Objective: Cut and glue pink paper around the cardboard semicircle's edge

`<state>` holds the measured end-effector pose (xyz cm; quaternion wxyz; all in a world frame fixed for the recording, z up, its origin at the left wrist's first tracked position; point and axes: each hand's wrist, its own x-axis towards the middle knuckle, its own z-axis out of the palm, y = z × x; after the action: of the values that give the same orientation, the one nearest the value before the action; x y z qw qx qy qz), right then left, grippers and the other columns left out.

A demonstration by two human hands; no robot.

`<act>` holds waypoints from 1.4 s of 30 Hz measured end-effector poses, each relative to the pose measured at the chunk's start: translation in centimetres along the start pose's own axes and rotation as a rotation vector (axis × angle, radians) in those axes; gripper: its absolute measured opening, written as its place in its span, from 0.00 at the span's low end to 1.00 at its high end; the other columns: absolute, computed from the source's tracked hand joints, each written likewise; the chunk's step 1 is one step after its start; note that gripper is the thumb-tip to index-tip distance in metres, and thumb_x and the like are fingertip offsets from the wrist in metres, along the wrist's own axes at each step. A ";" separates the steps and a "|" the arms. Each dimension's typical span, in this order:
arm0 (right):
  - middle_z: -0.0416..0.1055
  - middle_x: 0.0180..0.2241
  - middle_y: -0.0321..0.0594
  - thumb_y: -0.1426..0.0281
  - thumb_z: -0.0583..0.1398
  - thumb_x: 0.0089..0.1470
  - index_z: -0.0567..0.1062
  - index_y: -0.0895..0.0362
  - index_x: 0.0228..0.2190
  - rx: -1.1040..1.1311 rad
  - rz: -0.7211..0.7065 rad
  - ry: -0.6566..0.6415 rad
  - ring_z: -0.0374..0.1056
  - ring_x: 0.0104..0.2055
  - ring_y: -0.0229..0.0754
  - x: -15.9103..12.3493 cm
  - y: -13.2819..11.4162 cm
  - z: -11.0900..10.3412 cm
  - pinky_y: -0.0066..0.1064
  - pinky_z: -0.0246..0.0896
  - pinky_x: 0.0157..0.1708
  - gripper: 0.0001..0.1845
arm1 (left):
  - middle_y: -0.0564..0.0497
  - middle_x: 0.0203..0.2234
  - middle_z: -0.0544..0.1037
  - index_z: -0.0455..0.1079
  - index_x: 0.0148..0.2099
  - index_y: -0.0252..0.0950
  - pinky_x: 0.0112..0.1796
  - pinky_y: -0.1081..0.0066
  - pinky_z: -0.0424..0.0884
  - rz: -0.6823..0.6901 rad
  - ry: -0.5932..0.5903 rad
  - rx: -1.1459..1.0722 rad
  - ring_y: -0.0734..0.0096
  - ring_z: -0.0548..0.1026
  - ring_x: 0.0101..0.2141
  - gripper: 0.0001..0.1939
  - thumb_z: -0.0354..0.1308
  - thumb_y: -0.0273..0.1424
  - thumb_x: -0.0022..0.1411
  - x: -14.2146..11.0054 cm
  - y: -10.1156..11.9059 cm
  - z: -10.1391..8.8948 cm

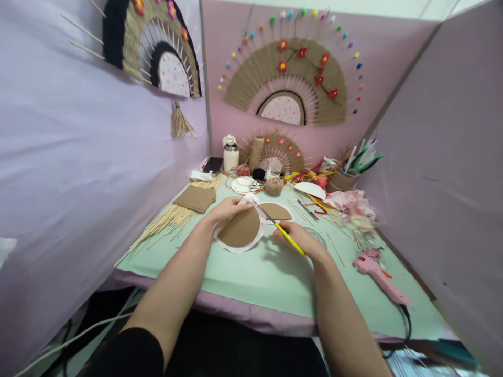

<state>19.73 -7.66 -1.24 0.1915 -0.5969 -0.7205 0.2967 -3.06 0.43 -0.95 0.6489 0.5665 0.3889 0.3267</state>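
Between the fingers and thumb of my left hand (231,209) is a half-round cardboard piece (240,230) bordered by pale fabric. The piece is tilted up off the table. My right hand (297,238) is closed around yellow-handled scissors (288,238). Their blades point up and left, to the fabric edge near my left fingertips; whether they touch the cloth is hard to tell. Behind the scissors lies a second half-round cardboard piece (275,211) on white fabric. A clear round disc (316,236) sits partly behind my right hand.
Thin sticks (165,225) and a cardboard offcut (195,198) lie at left. Twine (274,185) and a white bottle (230,157) stand at the back. A pink glue gun (379,275) with a cord rests at right, near fabric scraps (349,204). Walls enclose three sides.
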 end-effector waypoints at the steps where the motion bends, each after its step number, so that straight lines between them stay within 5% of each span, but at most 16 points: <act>1: 0.60 0.21 0.33 0.57 0.56 0.47 0.64 0.58 0.22 -0.012 -0.005 0.004 0.53 0.23 0.34 0.1 0.1 0.1 0.26 0.45 0.21 0.16 | 0.51 0.27 0.76 0.71 0.36 0.33 0.29 0.72 0.66 0.002 0.006 0.008 0.70 0.73 0.26 0.22 0.67 0.42 0.42 0.0 0.0 0.1; 14: 0.61 0.21 0.33 0.60 0.53 0.47 0.64 0.57 0.23 -0.026 -0.019 0.001 0.55 0.23 0.35 0.1 -0.2 0.3 0.27 0.46 0.23 0.13 | 0.50 0.28 0.78 0.71 0.37 0.34 0.30 0.71 0.69 -0.031 -0.016 -0.030 0.68 0.75 0.29 0.18 0.67 0.35 0.43 -0.3 0.2 0.2; 30: 0.61 0.23 0.34 0.57 0.53 0.48 0.65 0.57 0.29 -0.005 -0.127 -0.072 0.54 0.24 0.35 -0.5 -0.3 -0.1 0.27 0.48 0.23 0.15 | 0.51 0.23 0.77 0.72 0.32 0.32 0.26 0.72 0.68 -0.040 0.041 -0.093 0.71 0.74 0.23 0.18 0.69 0.37 0.40 0.0 0.3 0.7; 42: 0.64 0.24 0.35 0.62 0.53 0.48 0.66 0.57 0.27 -0.043 -0.078 -0.068 0.56 0.25 0.36 -0.4 -0.2 -0.2 0.26 0.47 0.23 0.11 | 0.49 0.22 0.77 0.72 0.31 0.31 0.25 0.72 0.68 -0.054 0.022 -0.093 0.70 0.74 0.23 0.18 0.69 0.38 0.39 0.0 0.2 0.8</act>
<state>19.79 -8.02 -0.99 0.1652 -0.5620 -0.7554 0.2936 -2.42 0.05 -0.74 0.6788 0.5213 0.3955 0.3333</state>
